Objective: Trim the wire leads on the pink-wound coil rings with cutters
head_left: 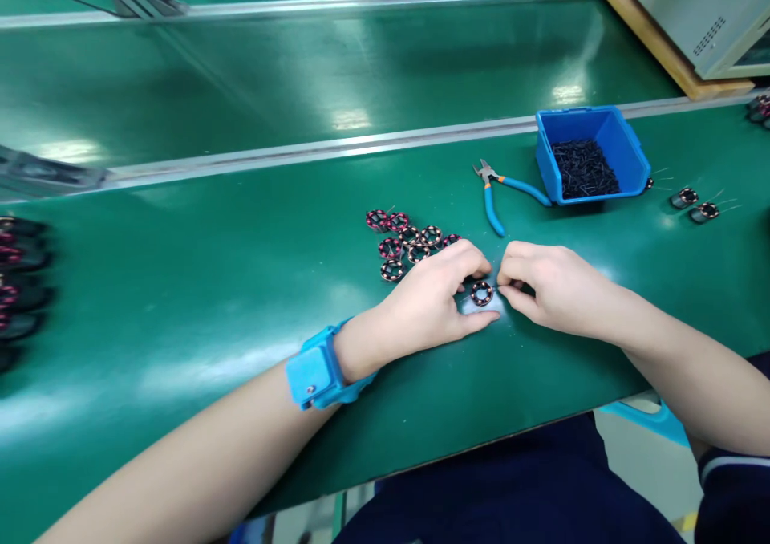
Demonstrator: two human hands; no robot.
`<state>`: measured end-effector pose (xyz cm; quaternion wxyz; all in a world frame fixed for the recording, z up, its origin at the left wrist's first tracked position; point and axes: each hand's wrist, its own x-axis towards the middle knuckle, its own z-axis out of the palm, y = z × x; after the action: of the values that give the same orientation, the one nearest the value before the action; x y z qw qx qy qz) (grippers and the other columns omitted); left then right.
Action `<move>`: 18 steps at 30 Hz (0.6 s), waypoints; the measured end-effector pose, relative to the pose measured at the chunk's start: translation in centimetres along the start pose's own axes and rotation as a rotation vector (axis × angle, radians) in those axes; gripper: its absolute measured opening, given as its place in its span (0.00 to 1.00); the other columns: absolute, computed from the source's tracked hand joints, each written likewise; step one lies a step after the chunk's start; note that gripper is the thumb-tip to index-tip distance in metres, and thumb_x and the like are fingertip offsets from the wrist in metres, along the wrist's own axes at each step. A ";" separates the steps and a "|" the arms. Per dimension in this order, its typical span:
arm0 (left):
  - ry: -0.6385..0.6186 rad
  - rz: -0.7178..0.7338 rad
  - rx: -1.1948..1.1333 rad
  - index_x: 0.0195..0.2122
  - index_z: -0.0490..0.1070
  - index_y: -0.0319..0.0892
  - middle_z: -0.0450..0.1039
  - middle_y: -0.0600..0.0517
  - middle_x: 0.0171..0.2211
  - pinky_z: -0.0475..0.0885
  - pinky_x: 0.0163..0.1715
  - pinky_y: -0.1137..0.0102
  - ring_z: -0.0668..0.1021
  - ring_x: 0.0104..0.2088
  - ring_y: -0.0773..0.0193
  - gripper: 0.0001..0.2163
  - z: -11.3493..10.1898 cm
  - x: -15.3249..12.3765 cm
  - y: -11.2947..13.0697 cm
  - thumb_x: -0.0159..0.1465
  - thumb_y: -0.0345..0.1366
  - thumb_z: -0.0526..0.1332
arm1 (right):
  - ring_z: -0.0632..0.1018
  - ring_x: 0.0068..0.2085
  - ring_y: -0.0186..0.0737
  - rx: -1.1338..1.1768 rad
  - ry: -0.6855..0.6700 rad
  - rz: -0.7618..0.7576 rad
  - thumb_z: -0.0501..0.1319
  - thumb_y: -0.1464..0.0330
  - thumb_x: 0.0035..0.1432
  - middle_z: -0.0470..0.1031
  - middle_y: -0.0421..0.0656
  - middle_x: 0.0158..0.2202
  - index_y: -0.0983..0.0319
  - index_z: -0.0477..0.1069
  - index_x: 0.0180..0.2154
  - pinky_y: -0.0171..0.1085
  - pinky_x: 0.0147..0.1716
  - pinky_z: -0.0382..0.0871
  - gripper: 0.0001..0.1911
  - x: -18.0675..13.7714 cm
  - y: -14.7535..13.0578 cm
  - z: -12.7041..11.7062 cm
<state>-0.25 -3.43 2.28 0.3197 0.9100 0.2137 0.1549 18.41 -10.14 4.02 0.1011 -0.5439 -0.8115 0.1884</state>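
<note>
My left hand [430, 299], with a blue wrist strap [318, 371] on its wrist, curls its fingers round a small ring-shaped coil [482, 293] lying on the green table [210, 287]. My right hand [550, 287] pinches at the coil's right side with closed fingertips; whatever is in the pinch is too small to make out. Just behind my left hand lies a cluster of several similar coils [406, 239] with pink and copper windings.
Blue-handled cutters [502, 195] lie beside a blue bin [593, 155] of small black parts. Two more coils [695, 205] sit right of the bin. Dark parts are stacked at the far left edge [18, 287]. A grey box on a wooden board [691, 22] stands back right.
</note>
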 end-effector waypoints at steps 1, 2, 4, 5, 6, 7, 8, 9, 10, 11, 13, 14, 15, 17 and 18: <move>0.004 -0.015 0.018 0.36 0.69 0.39 0.70 0.48 0.36 0.72 0.32 0.69 0.73 0.35 0.63 0.11 -0.1 0.0 0.1 0.54 0.34 0.66 | 0.69 0.31 0.35 0.020 0.006 -0.002 0.55 0.75 0.60 0.69 0.43 0.33 0.65 0.71 0.31 0.34 0.32 0.59 0.08 0.0 0.0 0.0; 0.006 -0.025 0.029 0.36 0.68 0.39 0.70 0.48 0.36 0.72 0.33 0.69 0.73 0.34 0.63 0.10 -0.1 -0.1 0.1 0.54 0.34 0.66 | 0.69 0.31 0.35 0.038 0.013 -0.005 0.55 0.75 0.60 0.69 0.42 0.32 0.65 0.71 0.31 0.34 0.32 0.59 0.07 0.0 0.1 0.0; 0.007 -0.031 0.023 0.34 0.68 0.38 0.71 0.48 0.37 0.72 0.33 0.69 0.73 0.33 0.64 0.06 -0.1 -0.1 0.1 0.56 0.31 0.64 | 0.69 0.31 0.34 0.066 0.026 -0.010 0.55 0.75 0.60 0.70 0.42 0.32 0.64 0.70 0.30 0.34 0.32 0.59 0.07 0.0 0.1 0.1; 0.011 -0.031 0.016 0.33 0.68 0.38 0.71 0.48 0.37 0.72 0.33 0.69 0.73 0.33 0.64 0.05 -0.1 -0.2 0.0 0.57 0.31 0.63 | 0.69 0.31 0.35 0.079 0.033 -0.011 0.55 0.75 0.60 0.70 0.42 0.32 0.64 0.70 0.30 0.34 0.33 0.60 0.08 0.0 0.1 0.1; 0.014 -0.031 0.015 0.33 0.68 0.38 0.71 0.47 0.36 0.72 0.34 0.69 0.74 0.33 0.64 0.04 0.0 -0.2 0.0 0.57 0.30 0.62 | 0.69 0.31 0.35 0.093 0.041 -0.012 0.55 0.75 0.59 0.70 0.42 0.32 0.64 0.70 0.30 0.34 0.33 0.60 0.08 0.0 0.1 0.1; 0.016 -0.035 0.023 0.33 0.68 0.38 0.71 0.47 0.36 0.72 0.34 0.68 0.74 0.33 0.63 0.04 0.1 -0.1 -0.1 0.57 0.31 0.62 | 0.69 0.31 0.35 0.107 0.049 -0.012 0.55 0.75 0.59 0.70 0.42 0.31 0.64 0.70 0.29 0.34 0.33 0.60 0.08 0.0 0.1 0.1; 0.018 -0.039 0.038 0.33 0.68 0.38 0.72 0.47 0.35 0.72 0.34 0.68 0.74 0.34 0.62 0.05 0.2 -0.1 -0.1 0.57 0.31 0.63 | 0.69 0.31 0.35 0.120 0.058 -0.012 0.55 0.76 0.58 0.70 0.42 0.31 0.64 0.70 0.29 0.34 0.33 0.61 0.07 0.1 0.1 0.1; 0.019 -0.042 0.060 0.34 0.68 0.38 0.72 0.47 0.35 0.72 0.35 0.67 0.74 0.34 0.61 0.06 0.3 -0.1 0.0 0.57 0.32 0.63 | 0.69 0.31 0.35 0.132 0.069 -0.012 0.55 0.76 0.57 0.69 0.42 0.31 0.64 0.70 0.29 0.34 0.33 0.61 0.07 0.2 0.1 0.1; 0.019 -0.043 0.085 0.34 0.68 0.38 0.72 0.47 0.34 0.72 0.36 0.66 0.75 0.35 0.61 0.06 0.4 -0.1 0.0 0.58 0.32 0.63 | 0.70 0.31 0.35 0.142 0.083 -0.010 0.55 0.76 0.57 0.69 0.42 0.30 0.65 0.70 0.28 0.34 0.33 0.61 0.07 0.2 0.1 0.2; 0.017 -0.041 0.111 0.34 0.68 0.38 0.72 0.48 0.34 0.72 0.36 0.66 0.75 0.35 0.60 0.06 0.5 -0.1 0.1 0.58 0.33 0.62 | 0.70 0.31 0.35 0.150 0.099 -0.007 0.55 0.77 0.56 0.69 0.42 0.30 0.64 0.69 0.28 0.34 0.33 0.61 0.07 0.2 0.1 0.2; 0.015 -0.025 0.171 0.35 0.67 0.38 0.73 0.48 0.33 0.72 0.36 0.66 0.75 0.35 0.60 0.05 0.7 -0.2 0.3 0.60 0.33 0.61 | 0.70 0.30 0.35 0.158 0.130 -0.005 0.56 0.77 0.55 0.69 0.42 0.29 0.64 0.69 0.27 0.34 0.32 0.62 0.07 0.3 0.0 0.4; 0.017 -0.015 0.201 0.35 0.67 0.39 0.73 0.49 0.33 0.71 0.36 0.66 0.76 0.35 0.60 0.04 0.8 -0.2 0.4 0.60 0.33 0.61 | 0.70 0.30 0.35 0.160 0.149 -0.004 0.56 0.76 0.55 0.70 0.42 0.29 0.64 0.69 0.27 0.34 0.32 0.62 0.07 0.3 -0.1 0.5; 0.022 -0.008 0.227 0.35 0.67 0.39 0.73 0.49 0.32 0.71 0.35 0.67 0.76 0.34 0.60 0.04 0.8 -0.2 0.5 0.60 0.33 0.60 | 0.70 0.30 0.35 0.161 0.171 -0.003 0.56 0.76 0.55 0.70 0.42 0.29 0.64 0.69 0.27 0.34 0.32 0.63 0.07 0.2 -0.1 0.6; 0.037 -0.005 0.253 0.35 0.67 0.39 0.73 0.50 0.32 0.71 0.34 0.67 0.76 0.33 0.61 0.04 0.9 -0.2 0.5 0.60 0.33 0.60 | 0.71 0.31 0.36 0.156 0.214 0.000 0.56 0.75 0.56 0.71 0.43 0.30 0.64 0.70 0.28 0.34 0.32 0.64 0.07 0.2 -0.3 0.9; 0.045 -0.009 0.250 0.35 0.67 0.39 0.73 0.50 0.32 0.71 0.33 0.68 0.76 0.33 0.61 0.04 0.9 -0.2 0.5 0.60 0.33 0.60 | 0.72 0.31 0.36 0.150 0.233 0.003 0.56 0.75 0.57 0.72 0.44 0.31 0.64 0.70 0.29 0.35 0.32 0.65 0.07 0.1 -0.4 1.0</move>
<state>0.08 -4.39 1.91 0.1995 0.9382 0.2423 0.1459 17.63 -10.39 3.31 0.2344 -0.5544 -0.7770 0.1843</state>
